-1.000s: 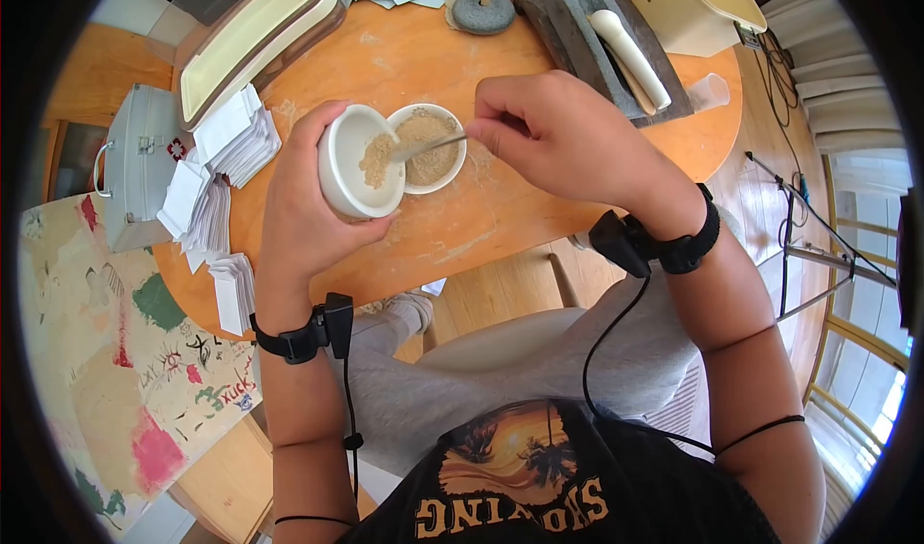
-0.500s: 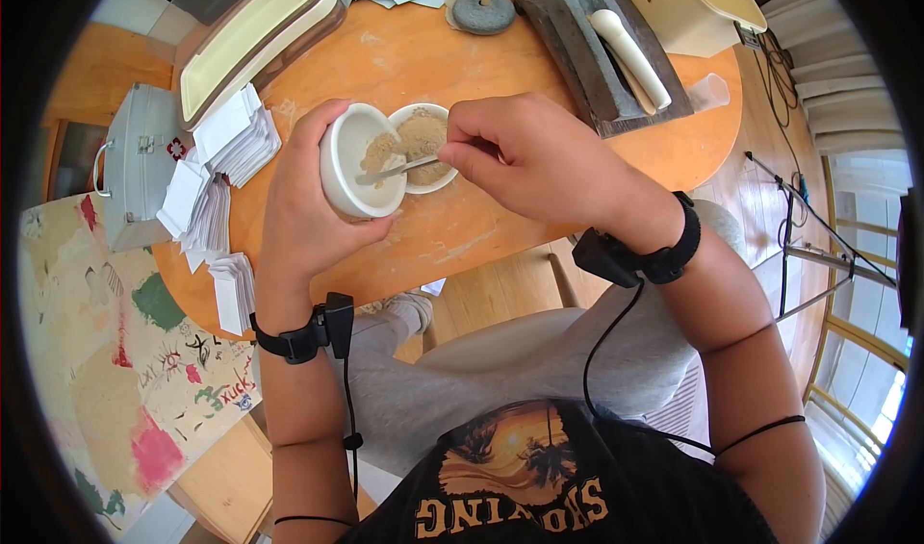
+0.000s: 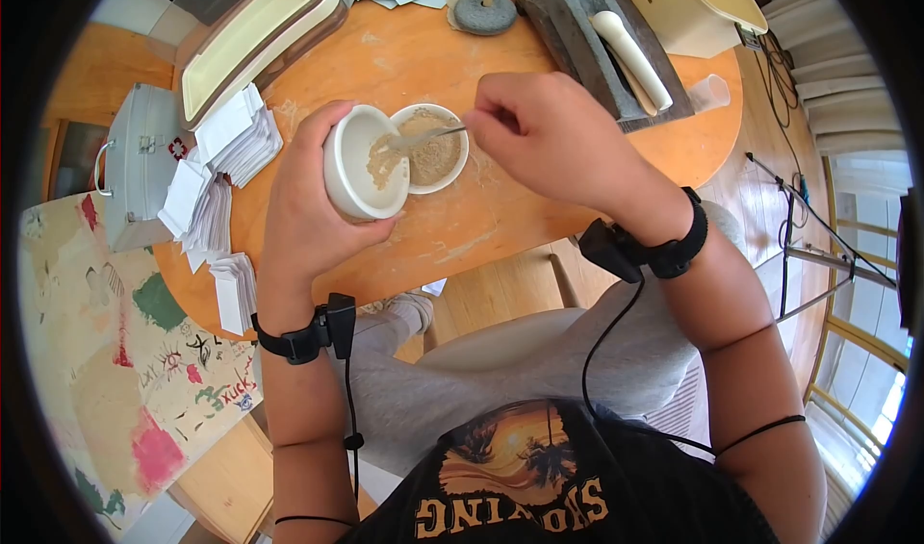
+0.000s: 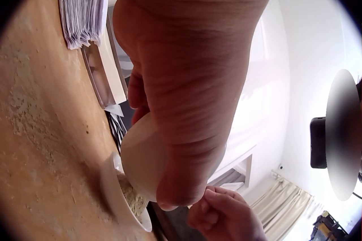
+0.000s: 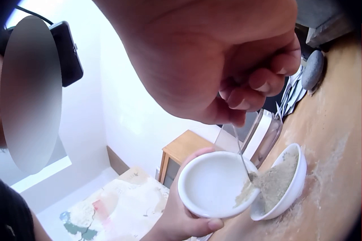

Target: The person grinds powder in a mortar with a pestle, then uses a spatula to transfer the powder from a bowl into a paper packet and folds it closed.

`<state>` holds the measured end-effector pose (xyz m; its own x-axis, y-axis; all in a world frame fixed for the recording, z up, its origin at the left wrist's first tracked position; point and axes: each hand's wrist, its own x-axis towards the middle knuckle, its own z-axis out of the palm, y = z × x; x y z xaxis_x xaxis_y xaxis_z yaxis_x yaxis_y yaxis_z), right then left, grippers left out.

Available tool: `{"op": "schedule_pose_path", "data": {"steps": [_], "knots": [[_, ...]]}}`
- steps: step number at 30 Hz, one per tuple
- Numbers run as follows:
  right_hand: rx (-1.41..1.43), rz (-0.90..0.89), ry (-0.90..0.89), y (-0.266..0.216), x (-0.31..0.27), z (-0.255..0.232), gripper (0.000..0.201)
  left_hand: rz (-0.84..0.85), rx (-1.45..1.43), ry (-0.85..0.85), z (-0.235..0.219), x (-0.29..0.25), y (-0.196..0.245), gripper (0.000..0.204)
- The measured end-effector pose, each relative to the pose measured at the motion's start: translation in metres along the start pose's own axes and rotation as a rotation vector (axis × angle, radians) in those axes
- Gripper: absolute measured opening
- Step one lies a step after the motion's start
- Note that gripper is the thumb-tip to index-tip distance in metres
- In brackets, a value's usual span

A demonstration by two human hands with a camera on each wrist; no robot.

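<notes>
The left hand (image 3: 303, 193) grips a white bowl (image 3: 344, 171) round its side, tilted toward a second white bowl (image 3: 460, 164) on the table. Tan powder clings inside the tilted bowl near its lower rim, and more powder (image 3: 433, 155) fills the second one. Between thumb and fingers the right hand (image 3: 563, 140) pinches a thin metal spoon (image 3: 423, 137), its head at the tilted bowl's rim. In the right wrist view the spoon (image 5: 242, 155) reaches down to powder where the two rims meet. The left wrist view shows the held bowl (image 4: 144, 153) above the other bowl (image 4: 116, 193).
White paper packets (image 3: 231, 145) are stacked at the table's left, beside a cream tray (image 3: 245, 44). Behind the bowls stands a round grey stone (image 3: 484, 13) with a stick. A dark slab (image 3: 577, 53) holding a white pestle (image 3: 630, 58) and a clear cup (image 3: 709, 93) are at right.
The spoon dipped further into the tilted bowl, then came back right to its rim with the right hand. Less powder shows in the tilted bowl; the left hand has barely shifted.
</notes>
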<state>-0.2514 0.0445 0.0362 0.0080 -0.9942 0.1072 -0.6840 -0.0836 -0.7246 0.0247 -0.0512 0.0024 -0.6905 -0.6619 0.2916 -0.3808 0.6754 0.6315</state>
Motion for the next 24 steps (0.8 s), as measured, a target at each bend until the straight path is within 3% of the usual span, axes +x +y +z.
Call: {"op": "schedule_pose_path", "data": {"steps": [2, 6, 9, 11, 18, 20, 24], "knots": [[0.124, 0.150, -0.032, -0.004, 0.002, -0.008, 0.029, 0.015, -0.022, 0.038, 0.001, 0.000, -0.001, 0.103], [0.169, 0.088, 0.039, 0.002, 0.002, 0.000, 0.031, -0.001, -0.019, 0.003, -0.001, 0.000, 0.001, 0.105], [0.062, 0.141, -0.057, 0.004, 0.004, -0.004, 0.033, -0.011, -0.006, -0.032, -0.003, 0.000, 0.001, 0.108], [0.197, 0.227, -0.057, 0.002, 0.004, -0.005, 0.035, -0.013, -0.008, -0.030, -0.003, -0.001, 0.001, 0.108], [0.224, 0.213, -0.082, 0.012, 0.006, 0.003, 0.036, 0.001, 0.017, -0.038, -0.003, 0.001, 0.003, 0.107], [0.250, 0.256, -0.010, 0.008, 0.006, -0.001, 0.037, -0.007, 0.018, -0.040, -0.002, 0.000, 0.002, 0.107], [0.180, 0.279, -0.081, 0.019, 0.007, 0.003, 0.038, 0.031, -0.011, 0.035, 0.000, -0.001, 0.001, 0.104]]}}
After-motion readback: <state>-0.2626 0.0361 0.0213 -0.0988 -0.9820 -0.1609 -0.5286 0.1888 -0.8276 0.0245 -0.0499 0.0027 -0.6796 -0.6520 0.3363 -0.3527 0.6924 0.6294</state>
